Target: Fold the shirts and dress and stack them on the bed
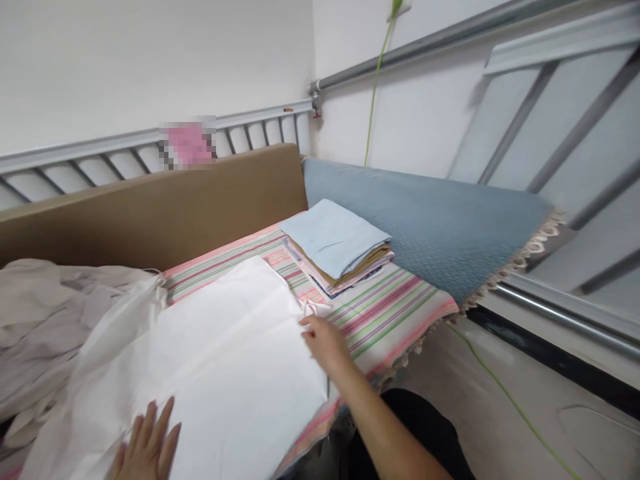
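A white cloth (215,360) lies spread flat over a striped sheet (395,313) on the bed. My left hand (147,445) rests open and flat on the cloth's near edge, fingers stretched out. My right hand (324,339) is at the cloth's right edge, fingers curled onto the fabric near a small white tie (316,309). A stack of folded cloths (337,247), light blue on top, sits just beyond the right hand.
A heap of crumpled beige fabric (45,320) lies at the left. A brown headboard (150,213) and a blue quilted cover (430,227) border the bed. Metal rails (550,127) run along the wall. A green cord (505,393) trails over the floor at the right.
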`<state>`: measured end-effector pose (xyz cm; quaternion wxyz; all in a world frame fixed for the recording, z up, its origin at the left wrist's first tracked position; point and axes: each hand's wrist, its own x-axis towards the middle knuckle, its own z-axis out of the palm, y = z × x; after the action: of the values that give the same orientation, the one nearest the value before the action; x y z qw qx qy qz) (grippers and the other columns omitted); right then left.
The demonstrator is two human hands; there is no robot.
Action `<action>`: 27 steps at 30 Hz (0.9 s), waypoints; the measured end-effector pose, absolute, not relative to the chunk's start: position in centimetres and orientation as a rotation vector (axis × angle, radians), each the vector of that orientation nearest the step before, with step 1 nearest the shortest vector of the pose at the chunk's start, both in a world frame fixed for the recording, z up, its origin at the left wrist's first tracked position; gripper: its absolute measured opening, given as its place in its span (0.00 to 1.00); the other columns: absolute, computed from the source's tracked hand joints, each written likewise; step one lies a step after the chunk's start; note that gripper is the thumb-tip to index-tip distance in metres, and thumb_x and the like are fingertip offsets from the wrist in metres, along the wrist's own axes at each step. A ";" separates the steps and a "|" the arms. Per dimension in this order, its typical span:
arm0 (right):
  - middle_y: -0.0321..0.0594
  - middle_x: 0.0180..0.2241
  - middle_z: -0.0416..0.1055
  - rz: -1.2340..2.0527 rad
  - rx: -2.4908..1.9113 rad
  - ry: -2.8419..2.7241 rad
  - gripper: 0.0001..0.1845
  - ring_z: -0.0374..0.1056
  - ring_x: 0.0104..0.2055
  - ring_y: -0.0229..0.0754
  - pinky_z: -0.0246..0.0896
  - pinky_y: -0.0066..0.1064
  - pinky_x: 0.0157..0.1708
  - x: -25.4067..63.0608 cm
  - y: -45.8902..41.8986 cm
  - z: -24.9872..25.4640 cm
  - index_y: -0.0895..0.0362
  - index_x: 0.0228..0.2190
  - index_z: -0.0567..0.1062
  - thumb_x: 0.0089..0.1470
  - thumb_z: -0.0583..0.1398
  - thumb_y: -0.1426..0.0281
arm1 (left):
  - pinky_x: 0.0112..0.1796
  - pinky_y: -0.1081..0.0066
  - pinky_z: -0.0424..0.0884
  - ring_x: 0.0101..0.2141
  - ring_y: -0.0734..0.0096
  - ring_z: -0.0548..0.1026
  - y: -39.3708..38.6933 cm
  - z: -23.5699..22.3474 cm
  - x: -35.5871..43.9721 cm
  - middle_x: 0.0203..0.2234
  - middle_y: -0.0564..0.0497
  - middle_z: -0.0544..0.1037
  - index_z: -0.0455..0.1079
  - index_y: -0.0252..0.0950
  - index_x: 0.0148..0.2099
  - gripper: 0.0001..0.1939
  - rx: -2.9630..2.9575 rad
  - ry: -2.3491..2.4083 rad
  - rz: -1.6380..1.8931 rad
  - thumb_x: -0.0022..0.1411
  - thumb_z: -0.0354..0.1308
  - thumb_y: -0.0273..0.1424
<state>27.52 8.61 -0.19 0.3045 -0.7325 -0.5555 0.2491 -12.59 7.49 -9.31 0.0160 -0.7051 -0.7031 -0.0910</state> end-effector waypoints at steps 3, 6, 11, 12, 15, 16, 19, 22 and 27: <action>0.34 0.31 0.74 0.615 -1.995 -1.382 0.14 0.67 0.34 0.39 0.54 0.25 0.31 30.5 8.8 1.0 0.53 0.41 0.73 0.51 0.55 0.71 | 0.57 0.52 0.49 0.63 0.56 0.47 7.4 -9.3 -12.4 0.64 0.48 0.51 0.51 0.42 0.64 0.30 -2.159 -2.164 -0.213 0.62 0.32 0.44; 0.35 0.31 0.74 0.565 -2.065 -1.357 0.15 0.67 0.33 0.39 0.53 0.26 0.30 31.7 8.7 1.1 0.53 0.41 0.73 0.50 0.55 0.70 | 0.56 0.52 0.50 0.63 0.56 0.47 7.4 -9.3 -12.1 0.63 0.48 0.51 0.50 0.43 0.64 0.29 -2.146 -2.135 -0.180 0.63 0.33 0.44; 0.38 0.36 0.75 0.563 -2.256 -1.326 0.16 0.69 0.36 0.42 0.56 0.29 0.33 32.9 8.5 0.3 0.54 0.41 0.73 0.51 0.53 0.71 | 0.56 0.50 0.50 0.62 0.53 0.48 7.4 -9.4 -11.8 0.63 0.45 0.52 0.50 0.44 0.63 0.27 -2.134 -2.112 -0.218 0.64 0.36 0.42; 0.40 0.37 0.75 0.533 -2.293 -1.337 0.16 0.69 0.38 0.43 0.57 0.30 0.34 33.1 8.4 0.2 0.55 0.42 0.72 0.51 0.52 0.72 | 0.56 0.49 0.50 0.62 0.52 0.48 7.5 -9.4 -11.7 0.63 0.45 0.52 0.50 0.45 0.63 0.26 -2.141 -2.118 -0.234 0.64 0.37 0.42; 0.48 0.44 0.72 0.266 -2.285 -1.483 0.19 0.67 0.45 0.47 0.59 0.34 0.42 32.4 8.4 -0.3 0.60 0.46 0.70 0.53 0.52 0.71 | 0.56 0.48 0.50 0.62 0.50 0.48 7.3 -8.8 -11.1 0.62 0.43 0.53 0.52 0.44 0.63 0.26 -2.154 -2.168 -0.281 0.64 0.39 0.41; 0.50 0.48 0.69 0.157 -2.212 -1.588 0.21 0.64 0.49 0.48 0.58 0.36 0.46 31.7 8.3 -0.7 0.61 0.49 0.69 0.54 0.52 0.70 | 0.56 0.48 0.50 0.62 0.50 0.48 7.1 -8.6 -10.8 0.62 0.42 0.53 0.53 0.43 0.63 0.25 -2.152 -2.195 -0.294 0.65 0.40 0.41; 0.48 0.58 0.58 0.059 -1.943 -1.996 0.24 0.52 0.61 0.49 0.49 0.43 0.56 28.9 7.7 -2.8 0.55 0.54 0.65 0.56 0.51 0.63 | 0.57 0.49 0.50 0.62 0.51 0.48 5.1 -7.8 -9.8 0.62 0.42 0.54 0.55 0.42 0.62 0.24 -2.194 -2.262 -0.337 0.64 0.42 0.38; 0.43 0.62 0.52 0.204 -1.920 -2.247 0.26 0.45 0.64 0.50 0.44 0.49 0.58 27.2 7.1 -5.6 0.49 0.55 0.63 0.55 0.52 0.58 | 0.57 0.49 0.49 0.62 0.53 0.48 0.8 -7.3 -9.4 0.63 0.46 0.52 0.55 0.45 0.62 0.24 -2.349 -2.243 -0.464 0.63 0.45 0.37; 0.40 0.61 0.52 0.250 -1.721 -2.411 0.29 0.45 0.64 0.48 0.45 0.46 0.59 30.8 6.8 -7.9 0.48 0.56 0.63 0.54 0.51 0.54 | 0.59 0.54 0.52 0.60 0.58 0.55 -9.5 -7.0 -11.4 0.59 0.49 0.61 0.64 0.44 0.57 0.23 -2.471 -2.489 -1.092 0.58 0.51 0.39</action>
<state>30.80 6.77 -7.91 0.0843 -0.5769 -0.8081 0.0837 -11.40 -9.49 -6.96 -0.2625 -0.6491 -0.6538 -0.2868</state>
